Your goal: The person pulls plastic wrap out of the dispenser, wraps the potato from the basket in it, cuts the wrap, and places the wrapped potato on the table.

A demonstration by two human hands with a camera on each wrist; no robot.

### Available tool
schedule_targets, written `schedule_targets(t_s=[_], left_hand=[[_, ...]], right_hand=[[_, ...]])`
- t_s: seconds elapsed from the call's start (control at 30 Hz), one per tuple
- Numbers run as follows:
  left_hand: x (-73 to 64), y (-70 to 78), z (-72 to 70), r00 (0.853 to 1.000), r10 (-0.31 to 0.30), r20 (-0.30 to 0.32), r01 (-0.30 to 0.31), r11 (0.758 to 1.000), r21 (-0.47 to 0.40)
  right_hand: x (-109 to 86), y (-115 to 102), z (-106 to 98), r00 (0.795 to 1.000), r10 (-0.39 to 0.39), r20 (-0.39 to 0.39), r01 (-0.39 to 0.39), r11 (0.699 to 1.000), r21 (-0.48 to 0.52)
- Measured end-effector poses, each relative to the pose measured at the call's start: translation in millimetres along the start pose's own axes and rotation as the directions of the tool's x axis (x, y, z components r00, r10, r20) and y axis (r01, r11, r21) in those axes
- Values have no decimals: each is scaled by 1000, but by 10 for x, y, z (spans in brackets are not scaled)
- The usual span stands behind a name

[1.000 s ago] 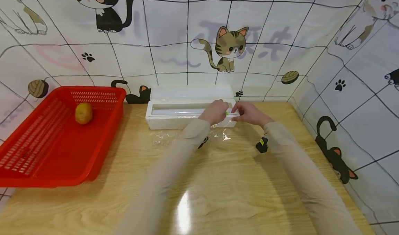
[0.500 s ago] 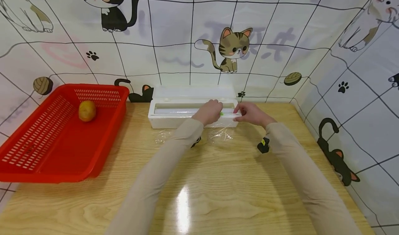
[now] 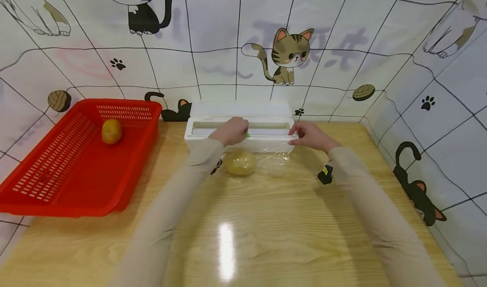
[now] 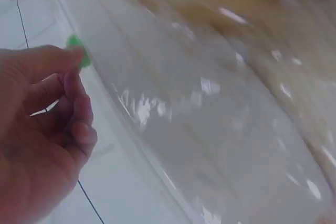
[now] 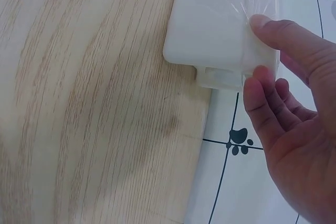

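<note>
A white cling film dispenser stands at the back of the table with its lid raised and a film roll inside. My left hand pinches a small green slider on the dispenser's front rail, left of the middle. At the right end, my right hand grips the dispenser's corner, thumb on the film-covered front face in the right wrist view. Clear cling film hangs from the front edge onto the table. A yellowish potato lies under the film, just before the box, partly behind the left wrist.
A red plastic basket stands on the left of the table, with one potato in it. A wall sheet printed with cats rises right behind the dispenser, and another side closes off the right.
My left hand has slid left along the rail with the green slider, uncovering the potato under the film. My right hand stays at the dispenser's right end. The head view has shifted slightly.
</note>
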State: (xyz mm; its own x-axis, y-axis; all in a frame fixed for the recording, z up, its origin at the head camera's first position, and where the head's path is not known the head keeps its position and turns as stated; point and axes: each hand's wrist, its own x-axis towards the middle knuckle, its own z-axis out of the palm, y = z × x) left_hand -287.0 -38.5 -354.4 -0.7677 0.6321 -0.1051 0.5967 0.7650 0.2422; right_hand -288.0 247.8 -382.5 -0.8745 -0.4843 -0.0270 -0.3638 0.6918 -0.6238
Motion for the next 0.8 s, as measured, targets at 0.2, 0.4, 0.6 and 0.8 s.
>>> schedule_targets(t_s=[0.2, 0.4, 0.6, 0.8], left_hand=[[-314, -357, -97, 999, 38, -23, -37, 998, 48], [-597, -665, -124, 999, -43, 5, 43, 996, 78], [-735, -793, -119, 999, -52, 16, 51, 997, 64], [-800, -884, -128, 995, -94, 26, 93, 995, 39]], right_hand=[[-52, -6, -41, 1000, 20, 15, -21, 1000, 9], [-56, -25, -8, 1000, 19, 8, -19, 1000, -8], [-2, -15, 55, 1000, 9, 14, -9, 1000, 8], [21, 0, 85, 1000, -2, 14, 2, 1000, 4]])
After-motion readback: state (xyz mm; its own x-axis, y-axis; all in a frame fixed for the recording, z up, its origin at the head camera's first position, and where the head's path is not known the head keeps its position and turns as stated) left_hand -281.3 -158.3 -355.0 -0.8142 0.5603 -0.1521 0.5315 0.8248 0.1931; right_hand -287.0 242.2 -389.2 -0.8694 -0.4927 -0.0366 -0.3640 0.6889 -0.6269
